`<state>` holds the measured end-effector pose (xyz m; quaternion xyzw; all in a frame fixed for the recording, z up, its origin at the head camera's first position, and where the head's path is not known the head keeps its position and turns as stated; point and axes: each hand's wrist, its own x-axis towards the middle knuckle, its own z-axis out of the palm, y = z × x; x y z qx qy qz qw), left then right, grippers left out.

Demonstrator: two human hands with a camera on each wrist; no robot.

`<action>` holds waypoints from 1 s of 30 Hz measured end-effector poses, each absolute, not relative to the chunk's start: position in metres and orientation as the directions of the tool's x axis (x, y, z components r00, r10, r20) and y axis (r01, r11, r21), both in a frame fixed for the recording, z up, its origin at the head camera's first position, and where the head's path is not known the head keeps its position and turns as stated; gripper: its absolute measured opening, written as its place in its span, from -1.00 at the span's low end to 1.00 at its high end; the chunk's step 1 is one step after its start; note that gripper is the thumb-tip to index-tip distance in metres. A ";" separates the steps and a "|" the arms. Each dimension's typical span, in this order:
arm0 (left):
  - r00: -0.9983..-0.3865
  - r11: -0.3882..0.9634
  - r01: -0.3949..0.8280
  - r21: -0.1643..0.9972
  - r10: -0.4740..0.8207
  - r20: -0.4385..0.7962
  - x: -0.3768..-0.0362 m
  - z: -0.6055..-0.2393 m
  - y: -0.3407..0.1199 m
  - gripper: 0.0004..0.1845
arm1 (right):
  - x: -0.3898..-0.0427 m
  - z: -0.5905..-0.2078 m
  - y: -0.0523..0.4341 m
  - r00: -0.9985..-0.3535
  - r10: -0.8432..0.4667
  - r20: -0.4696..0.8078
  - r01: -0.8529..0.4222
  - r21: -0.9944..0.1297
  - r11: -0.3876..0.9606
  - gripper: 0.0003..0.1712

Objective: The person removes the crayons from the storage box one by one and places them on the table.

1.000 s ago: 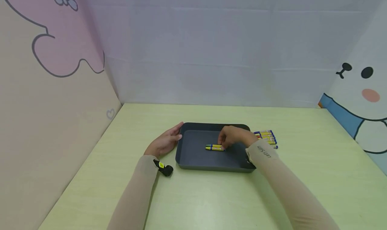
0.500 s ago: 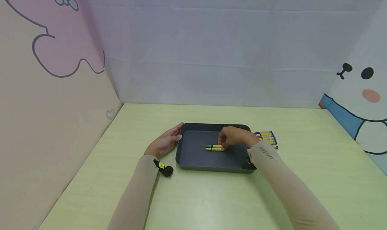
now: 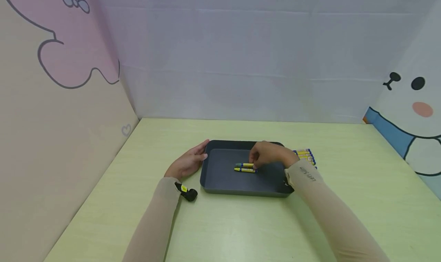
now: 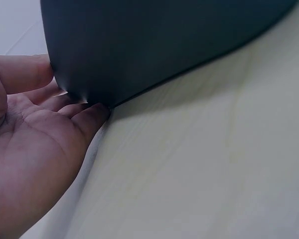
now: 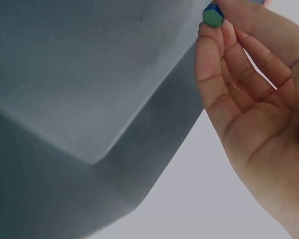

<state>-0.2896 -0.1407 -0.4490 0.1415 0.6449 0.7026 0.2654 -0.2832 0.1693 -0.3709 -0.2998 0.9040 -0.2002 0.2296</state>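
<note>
Room: enclosure w/ pale lavender back wall (image 3: 241, 63), cartoon panels L & R. Counter (image 3: 241, 223) = light green-yellow laminate, smooth, looks low-friction.

Dark grey tray (image 3: 220, 178) sits mid-counter, shallow, rounded corners. Left hand (image 3: 187, 163) rests against tray's L outer wall, fingers (image 4: 87, 117) straight, lying together, tips touching the wall near its base; holds nothing.

Right hand (image 3: 270, 155) reaches into tray over its R side; fingers (image 5: 214, 74) curled, pinching a green-tipped crayon (image 3: 244, 165) by one end. A 2nd crayon (image 3: 245, 170) lies flat on tray floor just beside it, approx parallel. Remaining crayons (image 3: 304, 157) in a row on counter just R of tray, partly hidden by right wrist.

Small black clip-like item w/ yellow tag (image 3: 187, 192) on counter by L forearm.

Risks (judgement): round crayons may roll on slick tray floor if let go at an angle; sleeve could sweep the counter row; tray could slide if L hand eases off.
</note>
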 end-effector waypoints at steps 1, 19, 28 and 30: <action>-0.819 -0.030 -0.192 0.981 0.556 -0.143 -0.289 -0.449 -0.141 -0.26 | -0.283 -0.370 0.170 -0.716 -0.633 -0.295 -0.452 -0.497 0.741 -0.93; -0.818 -0.038 -0.195 0.980 0.558 -0.141 -0.288 -0.449 -0.140 -0.26 | -0.281 -0.351 0.200 -0.724 -0.647 -0.242 -0.474 -0.507 0.720 -0.90; -0.823 -0.033 -0.196 0.980 0.550 -0.146 -0.287 -0.448 -0.139 -0.26 | -0.279 -0.347 0.229 -0.751 -0.613 -0.244 -0.451 -0.488 0.747 -0.89; -0.823 -0.034 -0.195 0.980 0.549 -0.145 -0.288 -0.448 -0.139 -0.26 | -0.278 -0.347 0.235 -0.755 -0.608 -0.246 -0.443 -0.492 0.749 -0.87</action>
